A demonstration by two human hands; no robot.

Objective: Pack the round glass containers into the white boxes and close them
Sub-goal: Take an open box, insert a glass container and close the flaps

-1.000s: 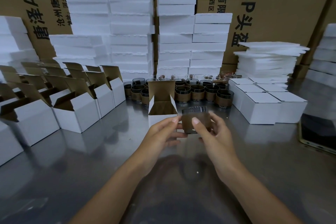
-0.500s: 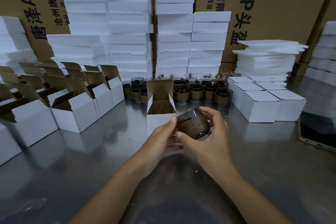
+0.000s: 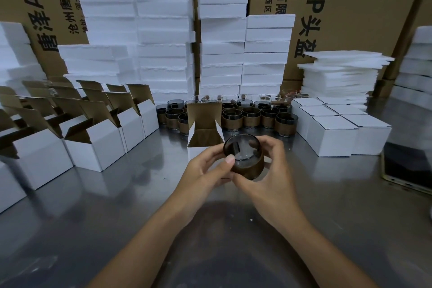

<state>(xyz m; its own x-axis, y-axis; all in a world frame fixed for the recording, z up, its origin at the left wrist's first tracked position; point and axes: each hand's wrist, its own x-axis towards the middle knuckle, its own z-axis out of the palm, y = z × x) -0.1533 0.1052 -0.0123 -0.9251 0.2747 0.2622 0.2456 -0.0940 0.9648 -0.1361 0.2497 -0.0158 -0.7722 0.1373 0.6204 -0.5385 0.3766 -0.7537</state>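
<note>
I hold one round glass container (image 3: 244,159), smoky glass with a brown paper band, between both hands just above the steel table. Its mouth is tilted up toward me. My left hand (image 3: 205,172) pinches its left side with the thumb on the rim. My right hand (image 3: 272,170) curls round its right side and bottom. Right behind it stands an open white box (image 3: 203,133) with its brown flap up. Several more banded glass containers (image 3: 252,117) stand in rows behind that box.
Open white boxes (image 3: 93,138) line the left side. Closed white boxes (image 3: 332,131) sit at the right. Foam blocks (image 3: 222,42) and foam sheets (image 3: 341,72) are stacked at the back before brown cartons. A phone (image 3: 406,166) lies at the right edge.
The container has been tipped from upright until its mouth faces me, and it has moved slightly right and nearer. Both hands have kept hold of it.
</note>
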